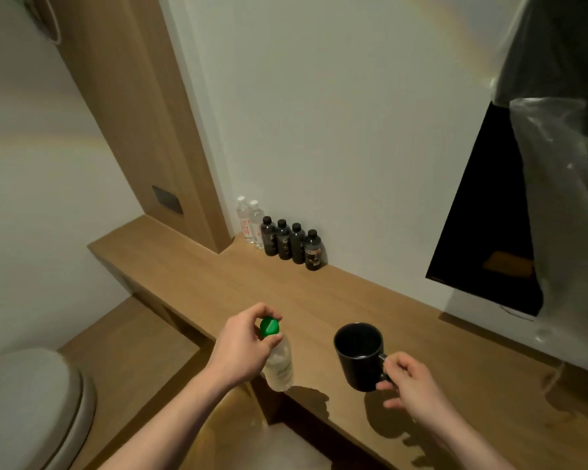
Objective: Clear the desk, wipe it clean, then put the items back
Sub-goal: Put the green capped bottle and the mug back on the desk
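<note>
My left hand (241,344) grips the neck of a clear plastic bottle with a green cap (279,359), held upright above the front edge of the wooden desk (319,300). My right hand (409,381) pinches the handle of a black mug (360,356), which is upright and looks empty, just above or on the desk. Bottle and mug are side by side, about a hand's width apart.
Against the back wall stand two clear water bottles (250,222) and several dark bottles (292,242). A black screen (489,215) hangs on the right wall, partly covered by clear plastic film (557,147). A pale round seat (31,408) sits low on the left.
</note>
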Tool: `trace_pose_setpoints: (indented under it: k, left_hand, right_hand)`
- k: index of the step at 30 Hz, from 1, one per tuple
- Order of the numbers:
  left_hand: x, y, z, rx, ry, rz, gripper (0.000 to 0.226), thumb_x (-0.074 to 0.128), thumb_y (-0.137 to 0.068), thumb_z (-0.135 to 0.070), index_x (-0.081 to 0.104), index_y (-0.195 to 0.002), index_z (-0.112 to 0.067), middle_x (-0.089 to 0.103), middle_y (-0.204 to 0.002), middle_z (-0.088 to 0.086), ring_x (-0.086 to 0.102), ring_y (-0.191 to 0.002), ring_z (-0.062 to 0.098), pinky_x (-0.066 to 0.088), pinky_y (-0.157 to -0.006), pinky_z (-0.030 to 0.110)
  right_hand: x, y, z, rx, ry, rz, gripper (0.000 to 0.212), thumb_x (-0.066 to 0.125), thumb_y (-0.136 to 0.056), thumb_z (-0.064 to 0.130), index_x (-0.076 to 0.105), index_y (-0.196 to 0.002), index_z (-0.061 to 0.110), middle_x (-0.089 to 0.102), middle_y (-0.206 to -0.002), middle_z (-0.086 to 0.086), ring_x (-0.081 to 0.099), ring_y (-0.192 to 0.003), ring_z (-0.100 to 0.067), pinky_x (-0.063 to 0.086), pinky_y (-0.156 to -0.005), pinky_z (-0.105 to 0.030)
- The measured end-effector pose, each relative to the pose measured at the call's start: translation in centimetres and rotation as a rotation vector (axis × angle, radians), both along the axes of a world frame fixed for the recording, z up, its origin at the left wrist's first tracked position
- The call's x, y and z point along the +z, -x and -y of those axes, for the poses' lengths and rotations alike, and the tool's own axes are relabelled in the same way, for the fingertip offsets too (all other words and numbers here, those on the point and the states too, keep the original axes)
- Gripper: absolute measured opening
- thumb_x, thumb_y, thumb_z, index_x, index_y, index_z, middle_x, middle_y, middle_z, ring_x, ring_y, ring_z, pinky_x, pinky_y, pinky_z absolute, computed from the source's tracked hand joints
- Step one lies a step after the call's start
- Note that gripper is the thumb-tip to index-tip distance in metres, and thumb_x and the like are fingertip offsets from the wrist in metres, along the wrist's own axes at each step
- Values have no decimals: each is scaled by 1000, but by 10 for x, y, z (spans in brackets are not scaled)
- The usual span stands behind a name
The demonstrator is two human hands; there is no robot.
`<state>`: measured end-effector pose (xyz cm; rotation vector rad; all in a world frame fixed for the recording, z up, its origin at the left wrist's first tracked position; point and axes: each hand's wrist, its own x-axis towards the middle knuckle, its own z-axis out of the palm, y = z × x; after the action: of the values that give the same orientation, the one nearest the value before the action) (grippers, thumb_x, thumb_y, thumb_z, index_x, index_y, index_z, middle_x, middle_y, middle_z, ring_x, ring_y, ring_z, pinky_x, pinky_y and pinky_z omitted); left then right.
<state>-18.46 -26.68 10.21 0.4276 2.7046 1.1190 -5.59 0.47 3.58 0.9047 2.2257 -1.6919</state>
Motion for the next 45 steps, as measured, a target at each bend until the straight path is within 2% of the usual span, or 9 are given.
trace_pose_setpoints:
  k: [5,16,21,26,30,34,37,41,45]
  left_hand:
    - [-22,67,-39,-4,4,9,26,77,-91,-21,61,-102,-39,61,-111,-18,67,-94,8,62,-80,27]
    - [-66,202,-123,-126,20,44,24,76,-91,-17,63,-108,-30,64,-115,-11,65,-100,8,60,-91,32]
    - [-84,263,-160,-240,76,19,23,79,-88,-21,63,-102,-30,67,-108,-9,64,-98,13,58,-90,36]
    - [-95,318,-196,-325,115,9,24,77,-87,-18,62,-101,-32,67,-107,-8,64,-100,17,53,-89,32]
    - [-105,350,-214,-363,158,8,24,75,-88,-16,63,-104,-30,67,-109,-4,64,-101,20,53,-91,34]
    - [-106,373,-230,-403,176,-23,24,70,-88,-17,61,-106,-31,67,-108,0,66,-97,26,57,-87,37]
    - [-108,383,-235,-384,164,-21,26,69,-89,-15,58,-105,-32,65,-108,0,67,-95,25,61,-82,43]
    - [-108,391,-241,-369,114,-47,25,70,-91,-12,63,-107,-31,67,-109,-1,67,-92,21,61,-79,35]
    - [-112,392,-236,-433,148,-146,30,70,-95,-19,67,-124,-24,68,-121,-3,66,-105,18,55,-90,32]
  right_hand:
    - [-10,61,-29,20,-28,13,25,45,-108,35,65,-105,19,69,-108,0,70,-100,-16,62,-89,-43]
    - [-40,138,-60,-153,38,134,21,46,-108,31,63,-107,18,67,-110,-2,69,-101,-18,61,-89,-42]
    - [-49,162,-65,-229,83,172,23,43,-110,29,62,-108,16,67,-112,-7,69,-100,-19,58,-76,-33]
    - [-72,196,-66,-365,152,181,18,44,-110,27,58,-117,17,65,-113,-11,68,-102,-23,59,-83,-38]
    - [-100,227,-54,-468,209,218,20,46,-109,23,54,-125,13,61,-113,-13,64,-98,-24,55,-71,-35]
    - [-109,256,-50,-578,280,264,10,47,-109,15,53,-100,15,56,-97,-13,58,-82,-22,49,-61,-34]
    - [-119,271,-51,-574,257,275,5,49,-108,17,52,-103,17,58,-97,-12,60,-84,-22,51,-66,-36]
    - [-131,293,-54,-490,197,205,9,51,-105,17,49,-113,17,60,-93,-4,61,-78,-18,55,-65,-33]
    - [-143,315,-44,-445,234,195,8,49,-105,15,52,-112,16,59,-107,-12,61,-94,-25,57,-93,-48]
